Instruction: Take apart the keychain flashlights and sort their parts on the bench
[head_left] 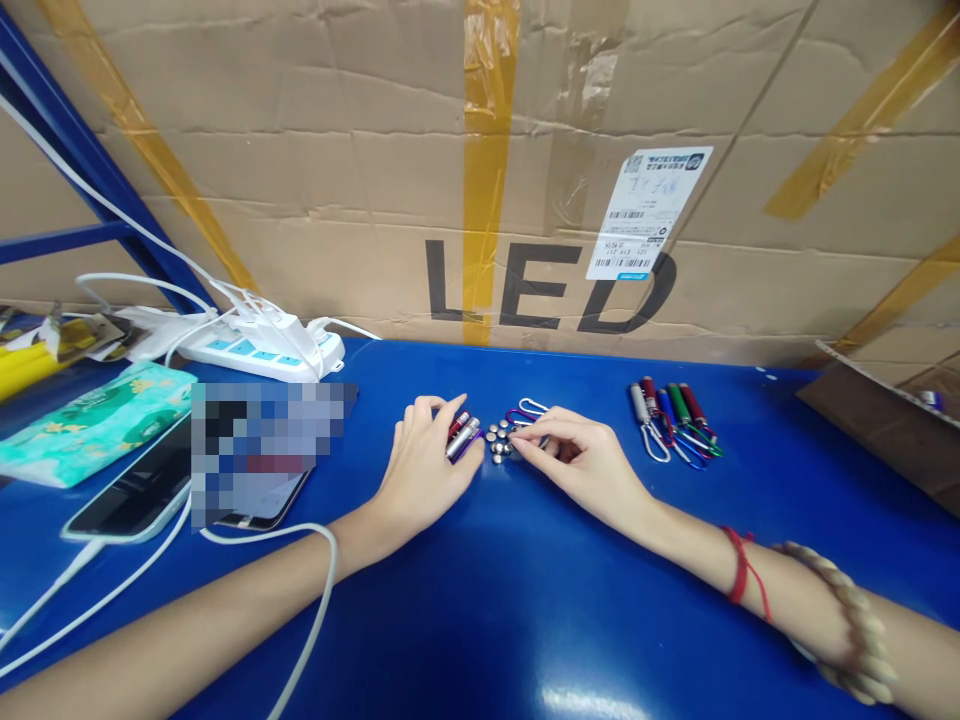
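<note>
My left hand [422, 462] is curled around small metal tubes that look like mini flashlights [463, 438]. Red, silver and purple ends show between its thumb and forefinger. Just right of them, several silver button cells [498, 440] lie in a loose cluster on the blue tabletop. At the cluster's right edge my right hand [577, 450] is closed in a pinch on what appears to be a button cell, mostly hidden by the fingertips. Behind that hand lie carabiner clips [531, 407], one silver and one purple, partly covered.
More mini flashlights with carabiners [675, 410] lie in a row at the right. A large cardboard box [360, 170] walls off the back. Leftward are a power strip [262, 350], a tissue pack [97, 420], phones [139, 480] and white cables crossing near my left forearm.
</note>
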